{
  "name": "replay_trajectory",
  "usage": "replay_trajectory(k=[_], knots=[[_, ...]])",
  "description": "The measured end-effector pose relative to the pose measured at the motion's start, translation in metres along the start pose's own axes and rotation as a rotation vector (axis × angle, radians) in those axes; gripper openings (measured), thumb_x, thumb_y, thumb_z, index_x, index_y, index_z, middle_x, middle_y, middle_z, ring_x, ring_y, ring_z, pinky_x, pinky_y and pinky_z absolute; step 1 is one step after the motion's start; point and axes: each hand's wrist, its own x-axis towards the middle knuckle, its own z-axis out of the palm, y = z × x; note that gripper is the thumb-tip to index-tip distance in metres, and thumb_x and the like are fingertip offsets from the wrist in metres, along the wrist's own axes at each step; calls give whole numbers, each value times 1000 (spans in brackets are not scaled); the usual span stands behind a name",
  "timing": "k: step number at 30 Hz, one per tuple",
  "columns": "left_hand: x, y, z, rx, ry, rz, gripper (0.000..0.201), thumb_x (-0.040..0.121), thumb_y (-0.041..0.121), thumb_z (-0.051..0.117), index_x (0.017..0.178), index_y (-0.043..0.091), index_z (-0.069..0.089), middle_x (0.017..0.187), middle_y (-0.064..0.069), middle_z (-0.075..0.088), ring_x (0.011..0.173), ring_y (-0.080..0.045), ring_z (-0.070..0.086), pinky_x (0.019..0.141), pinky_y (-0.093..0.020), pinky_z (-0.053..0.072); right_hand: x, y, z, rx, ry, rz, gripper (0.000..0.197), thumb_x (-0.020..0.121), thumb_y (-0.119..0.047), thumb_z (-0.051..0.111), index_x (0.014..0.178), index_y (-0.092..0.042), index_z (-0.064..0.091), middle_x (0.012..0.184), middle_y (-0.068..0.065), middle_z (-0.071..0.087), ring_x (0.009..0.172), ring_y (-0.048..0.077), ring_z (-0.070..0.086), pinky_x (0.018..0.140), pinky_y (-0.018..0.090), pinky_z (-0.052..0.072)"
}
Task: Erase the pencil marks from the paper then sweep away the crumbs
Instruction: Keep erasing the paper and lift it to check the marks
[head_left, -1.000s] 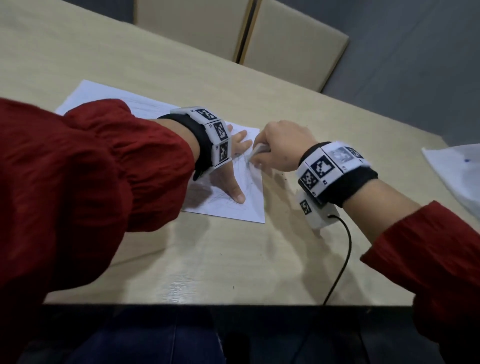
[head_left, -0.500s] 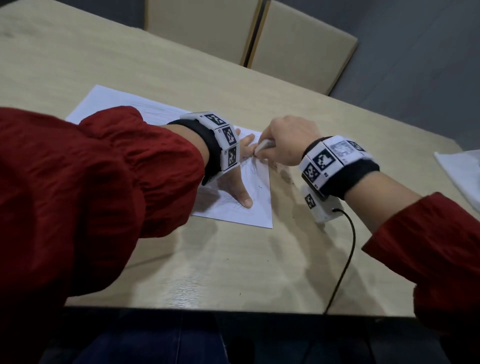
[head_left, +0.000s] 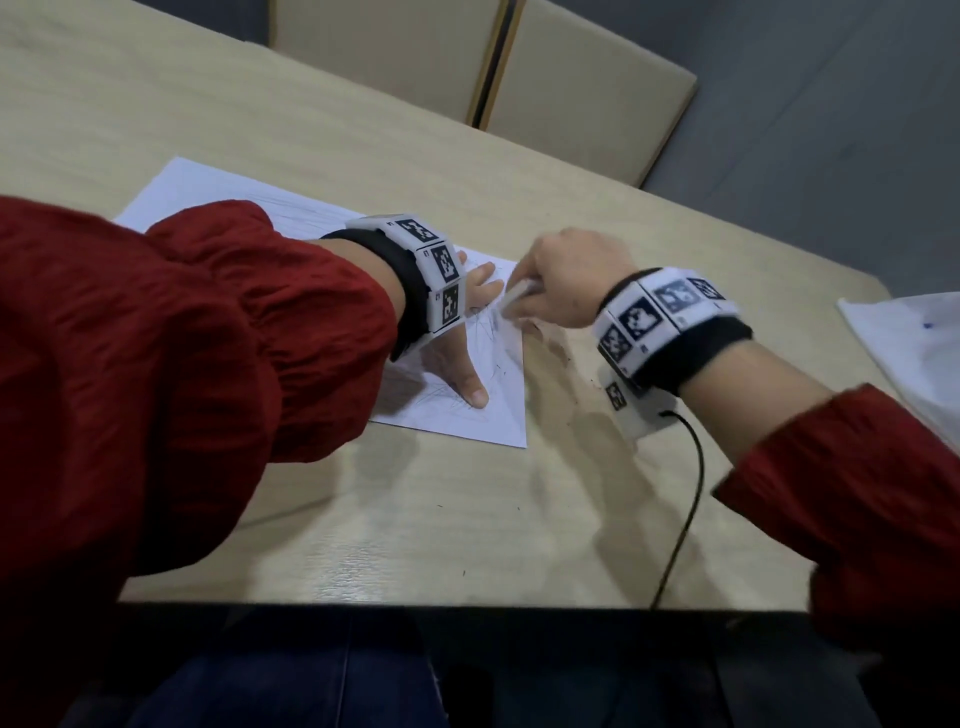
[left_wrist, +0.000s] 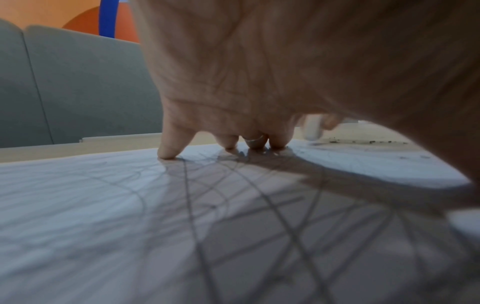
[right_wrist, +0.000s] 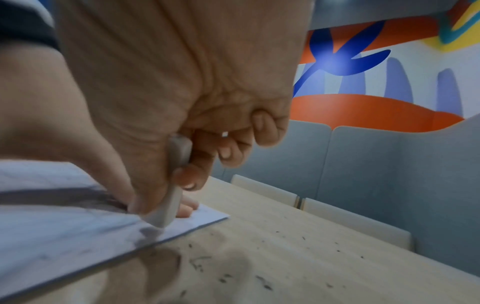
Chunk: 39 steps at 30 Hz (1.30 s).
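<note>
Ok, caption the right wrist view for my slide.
Right hand rubs eraser on paper; crumbs dot table.

White paper (head_left: 457, 415) lies flat on the table, crossed by grey pencil marks (head_left: 488, 332) that are densest toward its 3 o'clock edge. A white eraser (right_wrist: 168, 209), tilted with its lower end touching the sheet near that edge, is gripped by the right hand (head_left: 566, 280); the left hand (head_left: 457, 364) presses spread fingertips on the sheet. Dark crumbs (right_wrist: 262, 281) lie scattered on the table at 3 o'clock of the paper.
</note>
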Motion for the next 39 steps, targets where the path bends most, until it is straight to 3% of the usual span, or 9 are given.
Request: replay_trajectory(k=[3,10,14,18,22,30,32,35,39], knots=[[1,-2,2,-12,22,14,139,48,84,60,152,34,-16,159,6,-23,147,-26,-18,116,-51,-9,6,-6,5,-12,-12,16,13,82,-31,64,90,-29,74,71,-4,59,75,22,56,56,24,34],[2,4,3,31,22,-49,141,54,80,67,153,25,-16,160,6,-22,148,-24,-18,118,-46,-6,-65,-7,14,93,-148,-160,20,85,-39,63,89,-23,74,82,0,67,79,21,54,67,31,48],[2,4,1,35,3,-49,142,50,81,64,153,26,-17,159,7,-23,147,-24,-19,118,-49,-6,-65,-1,7,137,-269,-178,22,79,-48,68,93,-32,74,82,-8,70,78,14,56,69,29,49],[3,6,-1,23,-16,-32,142,51,78,67,153,27,-16,160,4,-22,148,-27,-18,118,-51,-3,-36,-3,6,257,-74,-56,15,80,-39,70,86,-26,75,67,-7,63,66,10,55,55,25,41],[4,3,0,15,-15,-26,144,46,80,66,153,28,-15,160,4,-21,148,-26,-18,117,-51,-4,-40,-8,15,244,-70,-82,13,81,-27,63,78,-21,75,65,-3,64,66,18,56,65,34,53],[9,-1,-3,96,-40,-35,143,50,85,66,153,26,-14,160,7,-21,149,-22,-14,120,-54,3,-91,-1,19,240,-286,-195,29,76,-48,68,88,-22,74,78,-2,71,70,17,58,69,33,52],[7,5,-10,139,-36,-24,134,58,81,66,156,21,-4,163,2,-10,150,-25,0,119,-51,14,-95,6,25,289,-228,-164,33,77,-52,68,89,-21,74,80,-3,71,72,17,59,68,34,51],[3,6,-27,116,83,-24,110,64,72,71,149,16,30,151,-6,38,133,-29,41,107,-42,38,-96,17,35,458,-116,-78,30,78,-47,71,85,-17,72,81,-2,65,77,16,57,71,35,49],[2,-21,-43,-27,198,-153,105,63,54,83,148,14,35,146,-6,46,132,-28,44,108,-38,37,-94,22,37,551,-144,-39,24,79,-42,73,86,-19,71,85,1,65,78,13,57,70,28,47]])
